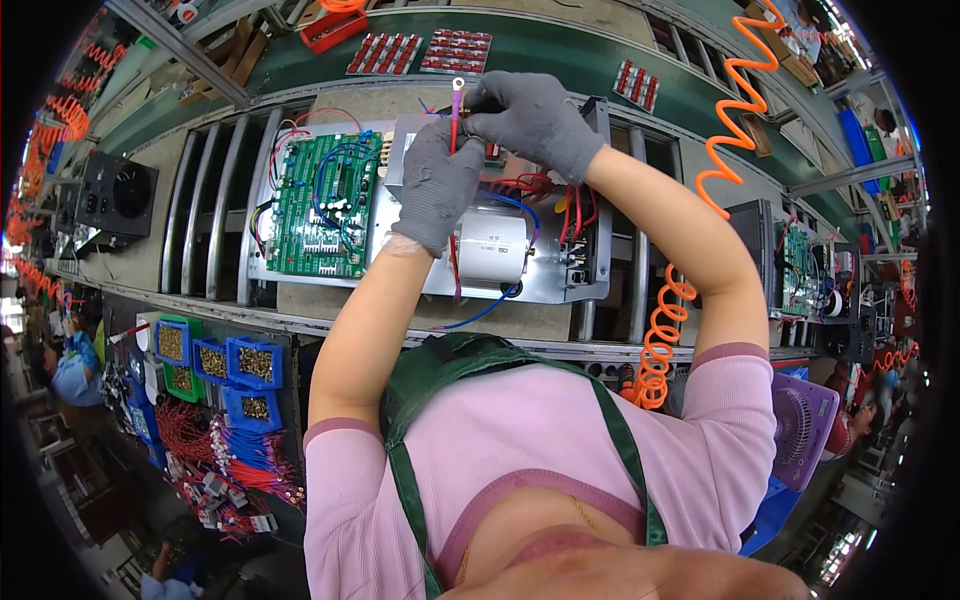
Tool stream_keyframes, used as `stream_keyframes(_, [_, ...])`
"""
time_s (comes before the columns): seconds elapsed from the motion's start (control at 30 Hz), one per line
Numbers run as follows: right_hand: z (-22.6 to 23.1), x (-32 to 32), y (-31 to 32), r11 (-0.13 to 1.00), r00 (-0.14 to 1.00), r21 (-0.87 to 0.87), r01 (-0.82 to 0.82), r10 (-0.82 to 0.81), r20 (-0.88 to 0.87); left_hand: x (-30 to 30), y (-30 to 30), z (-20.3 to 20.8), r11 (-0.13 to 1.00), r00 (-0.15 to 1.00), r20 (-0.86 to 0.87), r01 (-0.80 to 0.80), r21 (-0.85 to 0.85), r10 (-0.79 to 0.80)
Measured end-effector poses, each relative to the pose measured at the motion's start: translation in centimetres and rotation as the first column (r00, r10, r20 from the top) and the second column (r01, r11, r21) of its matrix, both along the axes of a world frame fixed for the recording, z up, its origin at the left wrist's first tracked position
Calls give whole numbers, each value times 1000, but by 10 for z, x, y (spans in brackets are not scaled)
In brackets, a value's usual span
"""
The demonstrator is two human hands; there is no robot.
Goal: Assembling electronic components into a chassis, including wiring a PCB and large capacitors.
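Nearest the camera, the blue bins of small brass parts (228, 362) hang at the counter's front edge, with bundles of red and blue wires (235, 460) below them. An elbow drawn back carelessly could knock a bin or drag a bundle loose.

Just beyond, both gloved hands are raised over the open metal chassis (545, 280). The left hand (437, 185) has its grip pressed around a red wire (455, 120) that stands upright, its ring terminal (458, 85) poking above the fingers. The right hand (530, 115) is curled in a pinch at the same wire, just beside the left; the gloves hide the fingertips, so I cannot tell exactly where the contact falls.

The wire's lower run passes down in front of the white cylindrical capacitor (492, 248) and near a cluster of red and black leads (575, 215). A sharp pull would likely strain whatever joint anchors that far end, or snag the neighbouring leads. If the pinch slips, the terminal could spring back and drop among the components.

To the left lies the green circuit board (322, 205) with blue wires looped over it. A stray metal end landing there might scratch or bridge its parts.

Farther out, the orange coiled hose (735, 110) hangs near the right forearm and could catch it. Trays of red pieces (420, 52) sit on the green belt beyond, well apart.
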State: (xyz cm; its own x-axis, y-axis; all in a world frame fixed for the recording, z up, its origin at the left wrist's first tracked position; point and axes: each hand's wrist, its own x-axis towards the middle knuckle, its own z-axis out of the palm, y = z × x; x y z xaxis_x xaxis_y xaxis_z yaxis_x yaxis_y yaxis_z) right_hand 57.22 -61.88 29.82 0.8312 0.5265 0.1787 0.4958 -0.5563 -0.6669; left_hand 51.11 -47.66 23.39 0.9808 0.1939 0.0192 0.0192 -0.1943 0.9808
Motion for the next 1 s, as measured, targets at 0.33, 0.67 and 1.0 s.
stream_keyframes(0.33, [-4, -4, 45, 902, 932, -339, -266, 331, 149, -42, 34, 41, 845, 961, -226, 15, -535, -161])
stream_keyframes(0.67, [-26, -1, 44, 876, 848, -320, -360, 450, 280, -73, 64, 26, 969, 936, -334, 30, -244, -113])
stream_keyframes(1.0, [-16, -3, 45, 721, 699, -432, -542, 672, 244, -75, 73, -4, 543, 843, -188, 141, -828, -504])
